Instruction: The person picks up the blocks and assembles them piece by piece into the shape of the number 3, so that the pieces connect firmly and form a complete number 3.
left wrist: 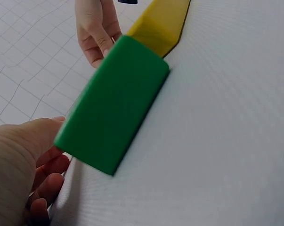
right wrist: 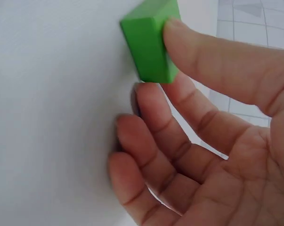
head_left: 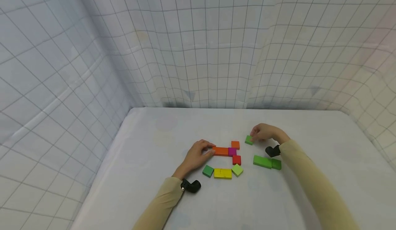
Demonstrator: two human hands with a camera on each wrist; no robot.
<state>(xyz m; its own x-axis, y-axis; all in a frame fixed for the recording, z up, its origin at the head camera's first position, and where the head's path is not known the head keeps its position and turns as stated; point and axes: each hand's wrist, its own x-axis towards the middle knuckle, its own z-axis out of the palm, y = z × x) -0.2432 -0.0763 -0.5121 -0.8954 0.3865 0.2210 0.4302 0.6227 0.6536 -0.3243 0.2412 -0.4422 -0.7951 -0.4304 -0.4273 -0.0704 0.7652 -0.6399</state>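
Observation:
My right hand (head_left: pixel 264 132) pinches a small green block (head_left: pixel 249 140) between thumb and index finger, low over the table. In the right wrist view the thumb lies against this green block (right wrist: pixel 151 44), and the other fingers are loosely curled below. My left hand (head_left: pixel 197 154) has its thumb and index finger at the left end of a long orange block (head_left: pixel 221 151). A magenta block (head_left: pixel 232 151) touches that block's right end, with a small orange block (head_left: pixel 235 145) behind it and a red block (head_left: pixel 236 160) in front. In the left wrist view a dark green block (left wrist: pixel 113 106) hides part of the fingers.
Nearer me lie the dark green block (head_left: pixel 208 171), a yellow pair (head_left: pixel 222 173) and a lime block (head_left: pixel 237 170) in a row. A long green block (head_left: pixel 262 162) and a shorter one (head_left: pixel 276 164) sit below my right hand. Gridded cloth (head_left: pixel 201 51) hangs around the white table (head_left: pixel 148 140).

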